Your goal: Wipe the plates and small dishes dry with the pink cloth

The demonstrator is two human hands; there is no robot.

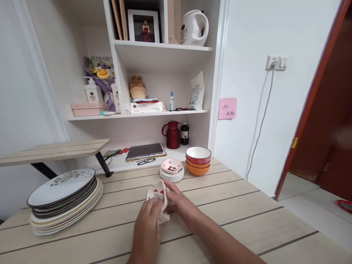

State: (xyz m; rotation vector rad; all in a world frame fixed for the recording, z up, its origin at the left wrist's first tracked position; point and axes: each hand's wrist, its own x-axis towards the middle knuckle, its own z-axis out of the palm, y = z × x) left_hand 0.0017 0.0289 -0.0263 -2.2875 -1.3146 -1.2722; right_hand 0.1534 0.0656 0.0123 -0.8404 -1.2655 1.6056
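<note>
Tilted above the table's middle is a small white dish [153, 187] with red marks inside. My right hand [178, 200] grips its right side from outside, thumb partly hidden. My left hand [150, 215] is closed on a thin white wipe [163, 219], pressed against the dish's inner face; whether it is paper or cloth I cannot tell. Just beyond stands a stack of small white plates [172, 177], topped by a pink-rimmed dish [171, 166] with a cartoon figure. Right of that stack are several nested bowls [197, 169], orange below and red-patterned on top.
A tall stack of large plates [63, 189] stands on the slatted table [115, 240] at left, beside a raised wooden shelf [55, 152]. Behind are a laptop [145, 150], glasses [146, 161], a red jug [173, 135] and a dark bottle [184, 134].
</note>
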